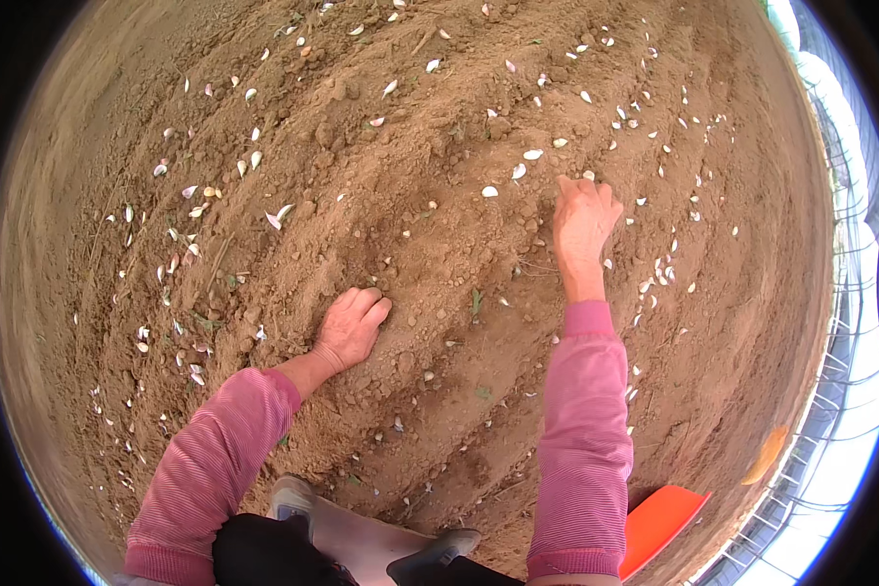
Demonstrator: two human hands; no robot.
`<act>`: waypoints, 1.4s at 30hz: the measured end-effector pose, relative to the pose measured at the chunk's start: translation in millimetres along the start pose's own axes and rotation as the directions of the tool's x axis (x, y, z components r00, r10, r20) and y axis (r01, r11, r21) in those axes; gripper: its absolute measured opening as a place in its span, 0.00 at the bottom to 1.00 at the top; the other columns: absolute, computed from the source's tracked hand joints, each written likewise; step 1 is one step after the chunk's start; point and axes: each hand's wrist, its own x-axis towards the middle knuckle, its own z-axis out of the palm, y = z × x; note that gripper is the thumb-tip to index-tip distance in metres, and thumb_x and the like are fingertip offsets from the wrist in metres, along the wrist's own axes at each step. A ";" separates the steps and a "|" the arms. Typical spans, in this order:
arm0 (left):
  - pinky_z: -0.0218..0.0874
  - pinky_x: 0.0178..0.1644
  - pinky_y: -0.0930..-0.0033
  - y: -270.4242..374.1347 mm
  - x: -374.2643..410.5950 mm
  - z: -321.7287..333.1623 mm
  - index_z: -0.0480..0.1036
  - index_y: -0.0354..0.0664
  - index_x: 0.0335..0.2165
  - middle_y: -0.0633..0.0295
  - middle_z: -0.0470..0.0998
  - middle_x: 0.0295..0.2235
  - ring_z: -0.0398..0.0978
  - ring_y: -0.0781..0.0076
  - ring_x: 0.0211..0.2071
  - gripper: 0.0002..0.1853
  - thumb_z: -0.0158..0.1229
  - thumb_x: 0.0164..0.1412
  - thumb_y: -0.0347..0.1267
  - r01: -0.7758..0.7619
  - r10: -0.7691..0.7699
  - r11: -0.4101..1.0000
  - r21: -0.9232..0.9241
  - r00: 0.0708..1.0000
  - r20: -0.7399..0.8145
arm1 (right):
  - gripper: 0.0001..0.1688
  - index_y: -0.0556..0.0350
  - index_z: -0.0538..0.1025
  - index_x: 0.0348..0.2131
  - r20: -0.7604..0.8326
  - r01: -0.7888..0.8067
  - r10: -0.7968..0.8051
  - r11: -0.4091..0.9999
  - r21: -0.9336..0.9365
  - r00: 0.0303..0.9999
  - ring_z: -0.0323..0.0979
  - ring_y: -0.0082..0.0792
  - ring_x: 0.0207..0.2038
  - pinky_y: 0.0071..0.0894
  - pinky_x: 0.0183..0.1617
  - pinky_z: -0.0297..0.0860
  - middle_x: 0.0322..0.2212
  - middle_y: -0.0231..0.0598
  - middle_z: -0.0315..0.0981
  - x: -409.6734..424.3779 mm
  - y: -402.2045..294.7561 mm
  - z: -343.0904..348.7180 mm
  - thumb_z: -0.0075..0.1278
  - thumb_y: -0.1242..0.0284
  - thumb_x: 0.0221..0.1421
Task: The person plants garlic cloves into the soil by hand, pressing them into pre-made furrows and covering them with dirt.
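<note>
Garlic cloves lie scattered over loose brown soil [439, 278]. My left hand [353, 326] rests on the ground at left of centre, back upward and fingers bent down to the dirt. Its fingertips are hidden, so what it may hold does not show. Farther forward and to the right, my right hand [584, 216] reaches down with curled fingers. A pale clove [589, 176] shows right at its knuckles; whether the fingers grip anything is hidden. Left of that hand, white cloves sit on the soil, among them one clove [490, 192] and another clove [518, 171].
An orange-red plastic object [659, 527] stands near my right forearm. My shoes [293, 498] are at the bottom, beside a smooth greyish-brown surface [366, 538]. A yellowish-orange thing [765, 455] lies at the right by a metal-framed, plastic-covered wall [846, 351].
</note>
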 end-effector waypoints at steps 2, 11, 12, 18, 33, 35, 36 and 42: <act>0.63 0.46 0.58 4.5 1.5 -0.1 0.69 0.41 0.43 0.55 0.69 0.41 0.68 0.54 0.41 0.22 0.55 0.44 0.24 -0.019 0.019 1.000 0.007 1.000 -0.003 | 0.11 0.45 0.79 0.39 0.102 -0.019 -0.015 0.947 0.322 0.995 0.70 0.32 0.36 0.39 0.41 0.63 0.29 0.35 0.76 -7.8 -27.6 -0.1 0.58 0.68 0.53; 0.62 0.48 0.57 2.8 2.0 -0.5 0.69 0.39 0.44 0.53 0.68 0.42 0.67 0.50 0.42 0.24 0.54 0.42 0.22 -0.001 0.001 1.000 0.008 1.000 0.004 | 0.06 0.52 0.76 0.30 0.105 -0.133 0.092 0.851 0.508 0.990 0.72 0.33 0.35 0.35 0.40 0.66 0.30 0.34 0.71 -27.8 -71.4 -21.4 0.58 0.73 0.50; 0.62 0.48 0.57 4.5 4.3 -4.7 0.69 0.39 0.44 0.52 0.68 0.42 0.67 0.50 0.42 0.24 0.54 0.43 0.22 -0.006 0.006 1.000 0.017 1.000 0.012 | 0.06 0.53 0.76 0.31 0.207 -0.312 0.233 0.708 0.634 0.950 0.72 0.29 0.34 0.32 0.39 0.67 0.30 0.33 0.72 -30.4 -63.7 -32.3 0.59 0.73 0.51; 0.63 0.47 0.56 4.6 2.4 1.2 0.69 0.39 0.43 0.52 0.69 0.42 0.68 0.50 0.42 0.24 0.53 0.42 0.21 -0.022 0.022 1.000 0.002 1.000 -0.011 | 0.08 0.58 0.78 0.37 0.300 -0.524 0.627 0.205 0.827 0.719 0.70 0.18 0.31 0.20 0.36 0.68 0.28 0.29 0.77 -92.7 55.9 -34.3 0.56 0.73 0.57; 0.63 0.47 0.54 4.5 2.8 6.0 0.69 0.38 0.42 0.50 0.69 0.41 0.67 0.47 0.43 0.24 0.50 0.41 0.17 -0.035 0.037 0.997 0.071 0.999 -0.024 | 0.09 0.55 0.80 0.35 0.222 -0.484 0.430 0.796 0.362 0.875 0.76 0.43 0.32 0.40 0.38 0.71 0.29 0.45 0.77 -153.7 108.4 -22.4 0.57 0.73 0.50; 0.62 0.47 0.54 6.9 5.3 3.0 0.69 0.37 0.42 0.50 0.68 0.41 0.67 0.47 0.43 0.24 0.50 0.41 0.17 -0.042 0.043 0.998 0.053 0.999 -0.027 | 0.08 0.53 0.80 0.34 0.187 -0.380 0.341 0.890 0.250 0.921 0.74 0.46 0.33 0.43 0.38 0.69 0.29 0.43 0.76 -150.4 107.5 -14.5 0.56 0.73 0.50; 0.62 0.48 0.54 8.6 5.6 3.4 0.69 0.37 0.42 0.50 0.68 0.41 0.67 0.47 0.43 0.24 0.50 0.41 0.17 -0.045 0.046 0.998 0.037 0.999 -0.025 | 0.08 0.52 0.80 0.33 0.181 -0.315 0.285 0.935 0.165 0.941 0.73 0.46 0.33 0.45 0.38 0.69 0.29 0.42 0.76 -149.8 107.0 -10.9 0.56 0.72 0.50; 0.62 0.48 0.54 4.6 2.1 2.9 0.68 0.37 0.44 0.50 0.68 0.42 0.67 0.46 0.43 0.24 0.50 0.42 0.18 -0.051 0.053 0.997 0.066 0.998 -0.022 | 0.09 0.48 0.78 0.30 0.112 -0.278 0.270 0.959 0.056 0.956 0.70 0.39 0.37 0.42 0.42 0.62 0.28 0.34 0.75 -163.2 94.8 -49.4 0.59 0.67 0.46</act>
